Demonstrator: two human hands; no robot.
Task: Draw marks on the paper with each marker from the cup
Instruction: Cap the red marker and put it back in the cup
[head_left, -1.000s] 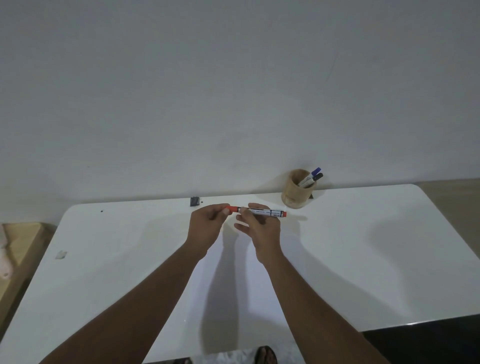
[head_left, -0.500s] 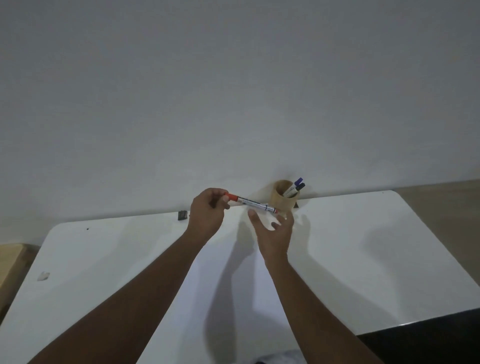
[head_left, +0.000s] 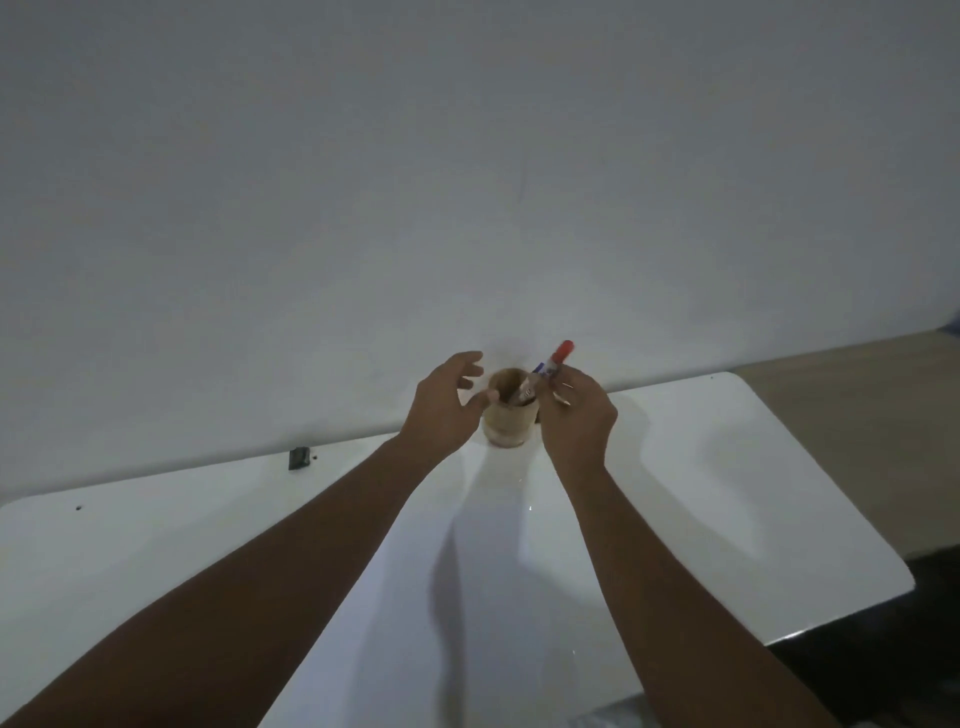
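Note:
A tan wooden cup (head_left: 508, 426) stands at the far edge of the white table (head_left: 727, 483), against the wall. My right hand (head_left: 579, 415) is just right of the cup and grips a red-capped marker (head_left: 558, 356), cap end up, its lower end tilted over the cup's mouth. Other markers lean inside the cup, partly hidden by the fingers. My left hand (head_left: 447, 402) hovers at the cup's left side with fingers spread, thumb near the rim, holding nothing. A white paper sheet (head_left: 415, 597) lies between my forearms on the table.
A small dark object (head_left: 298, 458) lies at the table's far edge to the left. A grey wall rises directly behind the cup. Wooden floor (head_left: 857, 405) shows past the table's right side, and a dark area lies beyond the near right edge.
The red-capped marker passed from my left hand to my right. Both hands moved forward to the cup, and the marker turned from level to nearly upright over the cup.

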